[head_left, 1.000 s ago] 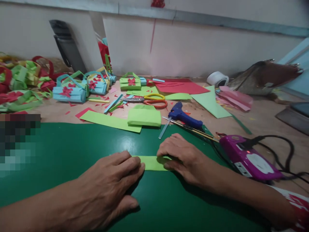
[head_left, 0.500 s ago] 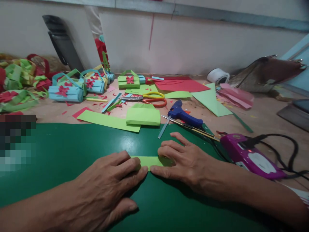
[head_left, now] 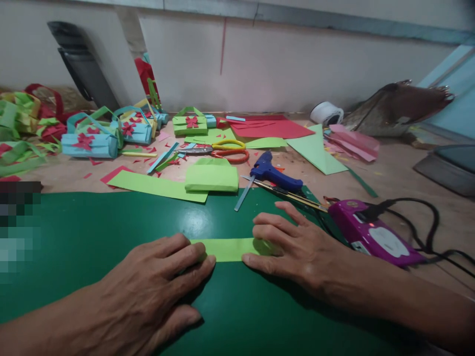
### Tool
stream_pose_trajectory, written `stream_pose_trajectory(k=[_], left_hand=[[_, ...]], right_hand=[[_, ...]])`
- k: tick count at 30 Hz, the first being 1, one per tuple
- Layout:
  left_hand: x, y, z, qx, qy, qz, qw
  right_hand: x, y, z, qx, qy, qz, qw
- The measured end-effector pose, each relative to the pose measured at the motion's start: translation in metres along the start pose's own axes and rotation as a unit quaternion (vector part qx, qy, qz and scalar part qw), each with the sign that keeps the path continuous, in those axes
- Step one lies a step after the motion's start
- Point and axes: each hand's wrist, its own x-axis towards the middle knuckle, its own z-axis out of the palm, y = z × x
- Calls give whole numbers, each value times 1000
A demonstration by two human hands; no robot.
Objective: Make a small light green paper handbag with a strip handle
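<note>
The table (head_left: 393, 170) was the largest thing there, and on its near part, under the work, lay the green mat (head_left: 111, 232), probably chosen as a smooth, firm backing for handling paper. Beyond the mat's far edge, well apart from it, a red sheet (head_left: 274, 127) lay flat. Over the middle of the mat the left hand (head_left: 163, 277) pressed down with its fingers close together and its thumb spread well away, seemingly to anchor the paper rather than grip it. The right hand (head_left: 293, 247), farther right on the mat, had its thumb at the paper's near side and its fingers curled over the far side; whether it pinched or only pressed, I could not tell. Beside the mat's right edge sat the purple power block (head_left: 374, 232); just past the far edge were the blue glue gun (head_left: 276, 174) and, farther off, the scissors (head_left: 213, 149), likely kept there within reach but out of the way. A folded green piece (head_left: 212, 178) straddled that far edge. The narrow green paper strip (head_left: 228, 249) lay flat on the mat between the hands, its long axis running left to right, roughly parallel to the mat's far edge, both ends covered.
</note>
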Motion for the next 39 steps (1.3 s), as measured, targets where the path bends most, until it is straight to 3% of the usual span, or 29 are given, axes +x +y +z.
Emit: stream_pose_trajectory(k=[13, 18, 24, 26, 31, 34, 39], left_hand=[[-3, 5, 9, 43, 69, -28, 996], [3, 5, 1, 38, 32, -15, 999], [26, 10, -12, 10, -70, -21, 997], [30, 11, -11, 16, -70, -21, 997], [29, 9, -5, 23, -53, -21, 998], [21, 2, -4, 26, -50, -27, 998], [-6, -11, -8, 44, -51, -47, 997]], right_hand=[[-62, 2, 10, -65, 63, 80, 993], [-69, -2, 10, -130, 86, 83, 984], [-43, -24, -9, -168, 149, 93, 970], [-25, -30, -10, -115, 157, 73, 978], [13, -29, 5, -29, 67, 27, 997], [16, -24, 13, -8, 61, 16, 998], [11, -19, 19, 17, 102, 9, 995]])
